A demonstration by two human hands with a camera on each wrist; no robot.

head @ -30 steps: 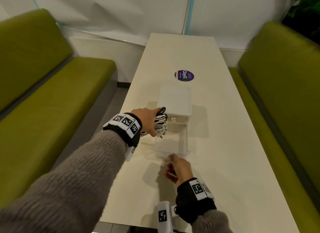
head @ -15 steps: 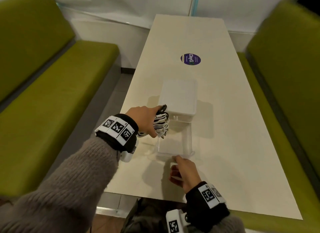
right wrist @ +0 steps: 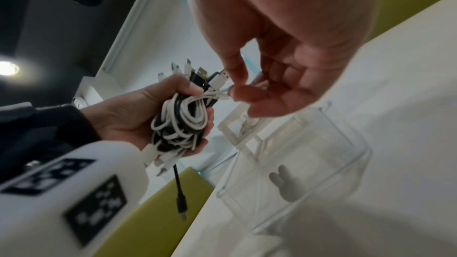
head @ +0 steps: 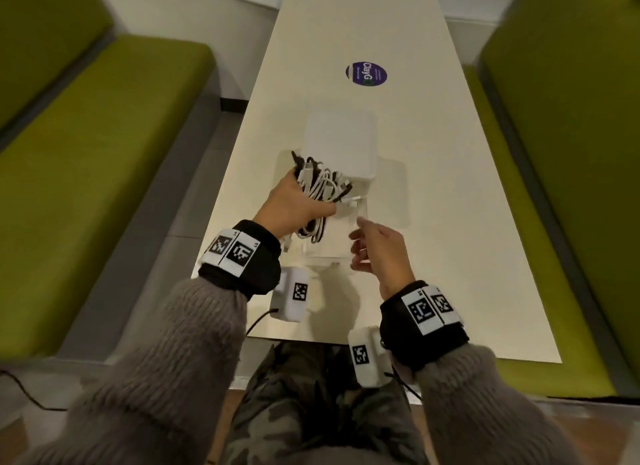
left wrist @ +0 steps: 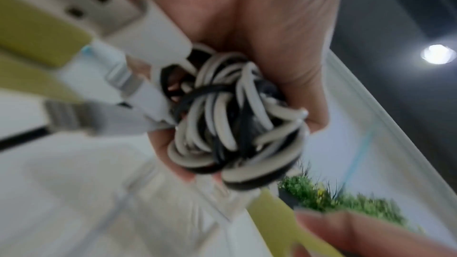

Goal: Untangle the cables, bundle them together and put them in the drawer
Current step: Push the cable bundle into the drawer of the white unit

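Gripping cables (head: 318, 187) tight in left hand (head: 294, 206), pinching one end with right hand (head: 379, 251). Could catch hanging plugs on drawer (right wrist: 309, 163) wall, spilling loops.

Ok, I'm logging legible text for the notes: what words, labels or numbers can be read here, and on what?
"ClayG": round purple sticker on the table; its smaller print is too blurred.
The wrist markers: code patterns; tiny characters beside them unreadable.
The cables and drawer: no text visible.

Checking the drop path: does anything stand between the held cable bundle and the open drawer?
Only the right hand, above the clear drawer near its right front, fingertips beside the cable bundle the left hand grips.
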